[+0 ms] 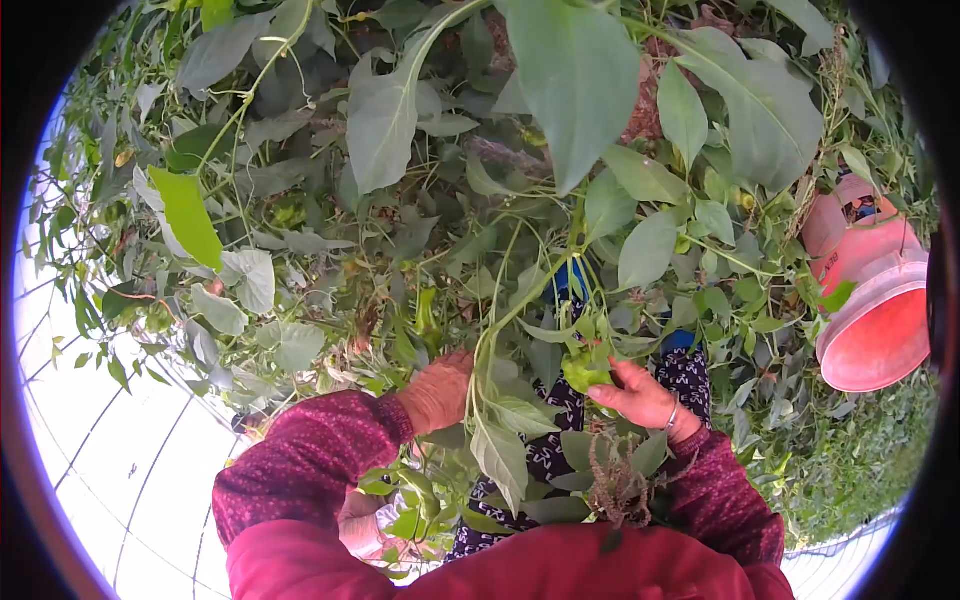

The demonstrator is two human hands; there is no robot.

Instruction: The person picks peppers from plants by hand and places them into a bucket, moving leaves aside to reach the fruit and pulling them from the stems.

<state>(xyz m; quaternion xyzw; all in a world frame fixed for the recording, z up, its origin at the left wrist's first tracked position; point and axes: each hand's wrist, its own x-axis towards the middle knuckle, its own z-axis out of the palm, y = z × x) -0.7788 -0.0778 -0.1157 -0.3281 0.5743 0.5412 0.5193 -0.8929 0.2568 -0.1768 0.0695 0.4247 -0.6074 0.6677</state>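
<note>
Among the leafy plants, my right hand [645, 402] has its thumb and fingers closed on a light green pepper [585, 371], which still hangs amid leaves and stems. To the left, my left hand [438, 394] reaches into the foliage beside several long green stems [482, 372]. Its fingertips are lost among the leaves, so their grip cannot be made out. Another elongated green pepper [427, 312] shows just above this hand. Drooping leaves [499, 455] hang between my two arms.
A pinkish-red bucket [875, 330] lies tilted among plants at the right. Large leaves [575, 90] hang close to the camera. Below my hands are patterned trousers [683, 378] and a dry seed head [622, 485]. White sheeting with dark lines [120, 470] borders the left.
</note>
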